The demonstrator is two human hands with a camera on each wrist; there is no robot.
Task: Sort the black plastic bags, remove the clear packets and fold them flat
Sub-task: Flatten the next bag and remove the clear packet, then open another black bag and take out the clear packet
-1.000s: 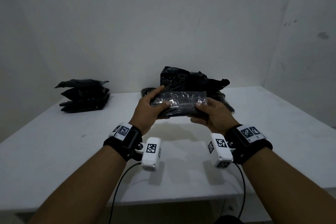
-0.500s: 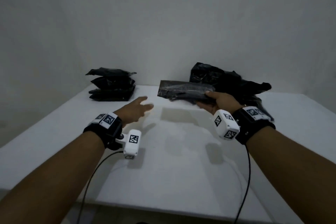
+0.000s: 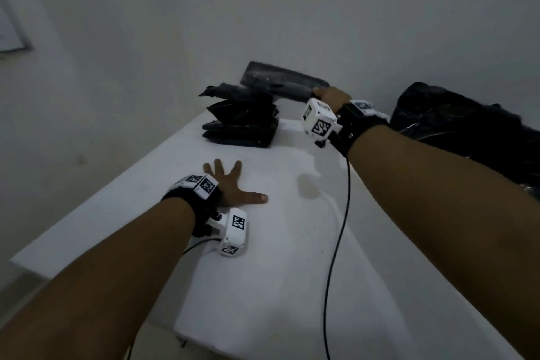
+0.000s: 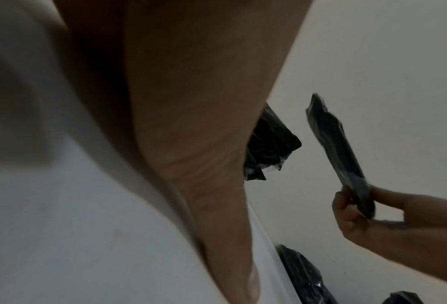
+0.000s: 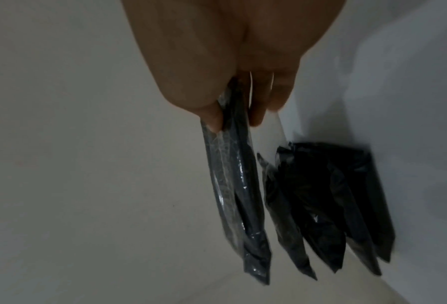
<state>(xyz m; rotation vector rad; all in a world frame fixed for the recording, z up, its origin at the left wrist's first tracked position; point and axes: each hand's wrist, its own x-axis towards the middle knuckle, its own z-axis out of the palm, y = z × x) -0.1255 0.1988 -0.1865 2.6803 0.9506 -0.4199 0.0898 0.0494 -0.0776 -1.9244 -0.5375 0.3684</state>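
My right hand (image 3: 328, 95) pinches one end of a flat packet of black bags in clear wrap (image 3: 282, 82), thumb on one side and fingers on the other, and holds it in the air just above and right of the stack of folded packets (image 3: 242, 118) at the table's far left. The held packet (image 5: 233, 185) hangs beside that stack (image 5: 329, 205) in the right wrist view. My left hand (image 3: 230, 187) lies flat on the white table (image 3: 263, 272), fingers spread, holding nothing. A loose heap of black plastic bags (image 3: 467, 131) lies at the right.
White walls close in behind the table and on the left. The table's left edge (image 3: 96, 207) runs near my left hand. A black cable (image 3: 340, 213) hangs from my right wrist across the tabletop.
My left hand let go of the packet and came down flat on the table. My right hand carried the packet leftward to above the stack, and the head view turned left.
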